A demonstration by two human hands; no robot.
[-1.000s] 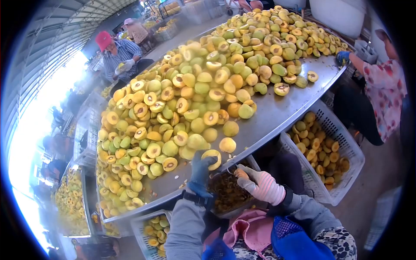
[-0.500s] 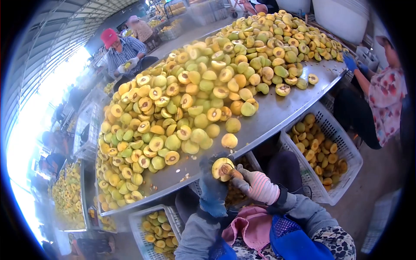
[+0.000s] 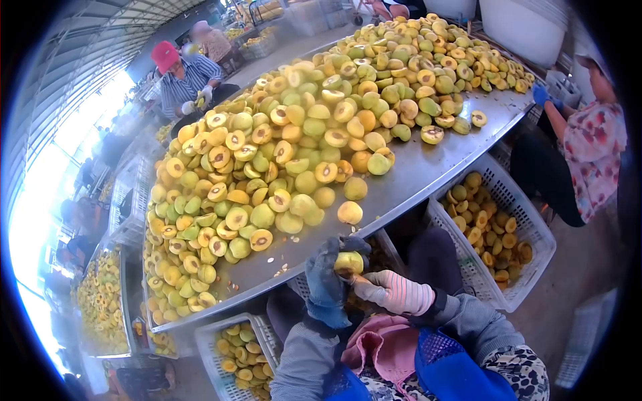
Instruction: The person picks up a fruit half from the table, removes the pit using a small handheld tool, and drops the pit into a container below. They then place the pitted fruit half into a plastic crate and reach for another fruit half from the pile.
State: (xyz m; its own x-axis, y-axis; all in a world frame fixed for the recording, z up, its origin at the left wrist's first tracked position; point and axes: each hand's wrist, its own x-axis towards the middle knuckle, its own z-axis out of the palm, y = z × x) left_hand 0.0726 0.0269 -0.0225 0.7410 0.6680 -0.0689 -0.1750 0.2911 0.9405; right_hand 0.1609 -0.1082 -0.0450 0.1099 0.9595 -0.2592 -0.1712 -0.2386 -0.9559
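Observation:
My left hand, in a dark blue work glove, is closed around a yellow-green peach just beyond the table's near edge, above my lap. My right hand, in a white and pink striped glove, grips a small brownish tool whose end meets the underside of the fruit. Most of that tool is hidden, so its exact kind cannot be made out. Ahead, a large heap of halved peaches, many with pits showing, covers much of the metal table.
White crates of peach halves stand at my right and by my left leg. A co-worker in a floral top sits at the right. Another, in a striped shirt, holds fruit across the table. Seed bits dot the near metal.
The peach has turned in my left hand: its cut face pointed up at me before and now mostly skin shows. The tool has shifted to its lower side. The view has moved slightly.

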